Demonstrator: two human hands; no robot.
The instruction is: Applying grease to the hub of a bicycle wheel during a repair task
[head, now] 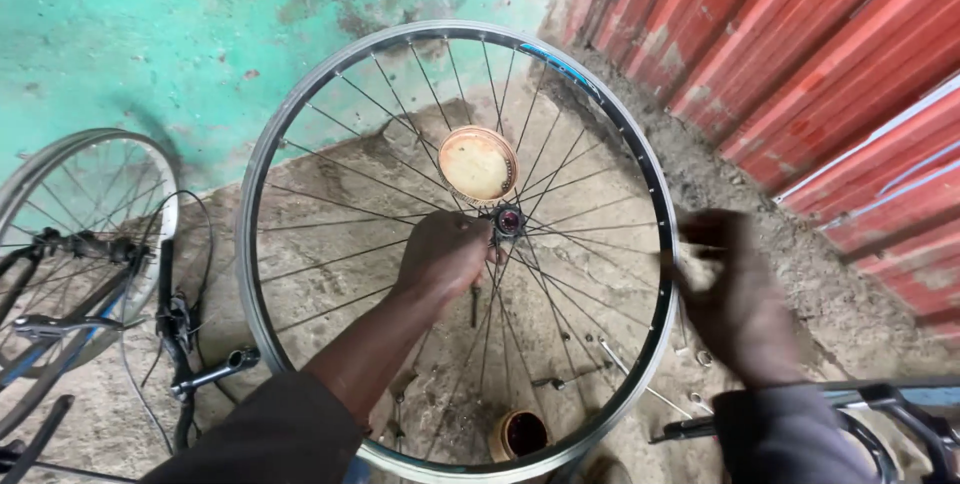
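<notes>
I am steadying the bare spoked wheel (455, 244), left hand (443, 254) clenched at its hub (508, 221), right hand (735, 294) grasping the rim (668, 274); tyre unfitted, parts lying on the floor (330, 184).

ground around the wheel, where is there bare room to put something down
Free: the dirt strip between the wheel rim and the bicycle at left, and the ground along the red metal sheeting at right. Crowded: below the hub, where loose tools and a small tin lie, near the left hand and right hand.

right hand (735, 294) blurred | wheel (300, 114) bottom cut off | left fingertips hidden
</notes>
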